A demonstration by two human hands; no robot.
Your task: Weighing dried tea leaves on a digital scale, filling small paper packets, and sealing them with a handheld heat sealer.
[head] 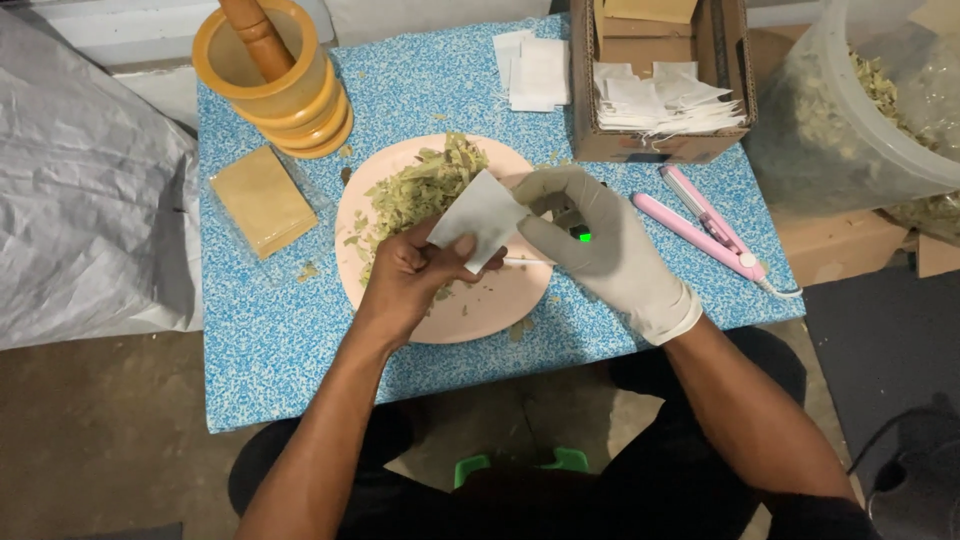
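Right now you hold a small white paper sachet [483, 215] above the middle of the pink plate [490, 310]. Your bare left hand [420, 270] is curled closed, with its thumb pinning the sachet's lower edge against the fingers. Your gloved right hand [600, 245] meets the sachet from the other side, its fingertips pinched at the right edge, and a thin white string [528, 262] runs between your two hands. A small green light [584, 237] glows from something beneath the glove; you cannot tell what it is.

Dried green leaves [420, 190] are heaped on the plate's far left part, just behind your left hand. The plate rests on the blue speckled counter [270, 340]. To its left lies a flat tan block [262, 200] in clear wrap, and beyond that stands a yellow mortar with a wooden pestle [272, 75]. A loose stack of white sachets [535, 70] lies at the far edge, beside an open cardboard box [660, 145] holding more of them. A pink clamp-shaped heat sealer [705, 222] lies just right of your gloved hand. Off the counter's right corner stands a large clear tub of dried leaves [860, 110].
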